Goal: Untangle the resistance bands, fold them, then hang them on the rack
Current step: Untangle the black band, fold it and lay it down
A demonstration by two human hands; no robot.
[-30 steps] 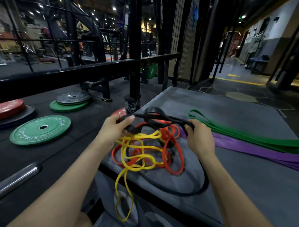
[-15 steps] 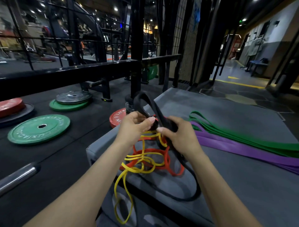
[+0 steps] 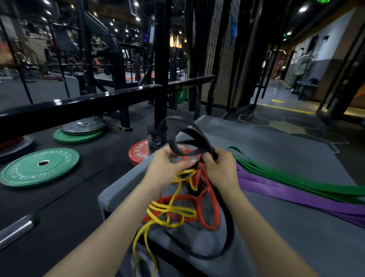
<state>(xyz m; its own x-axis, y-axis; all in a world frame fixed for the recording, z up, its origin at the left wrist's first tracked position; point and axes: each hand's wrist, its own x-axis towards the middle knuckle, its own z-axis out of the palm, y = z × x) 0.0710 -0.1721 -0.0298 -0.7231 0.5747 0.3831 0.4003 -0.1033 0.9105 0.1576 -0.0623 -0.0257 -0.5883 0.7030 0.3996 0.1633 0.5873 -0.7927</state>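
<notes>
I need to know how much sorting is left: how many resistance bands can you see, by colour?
5. The black band is held in both hands; the yellow band and red band lie tangled below them; the purple band and green band lie flat at right. More may be hidden.

The green plate [image 3: 39, 167] seems to read "LUXIAOJUN" in raised letters; the red plate [image 3: 139, 153] shows "LUX…UN".

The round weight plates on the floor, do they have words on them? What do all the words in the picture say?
"LUX", then "UN" below it: raised letters on the red round weight plate; the rest is hidden.
Raised lettering rings the big green round weight plate, upside down and too blurred to spell surely.
Green lit ceiling sign: too blurred to read.
</notes>
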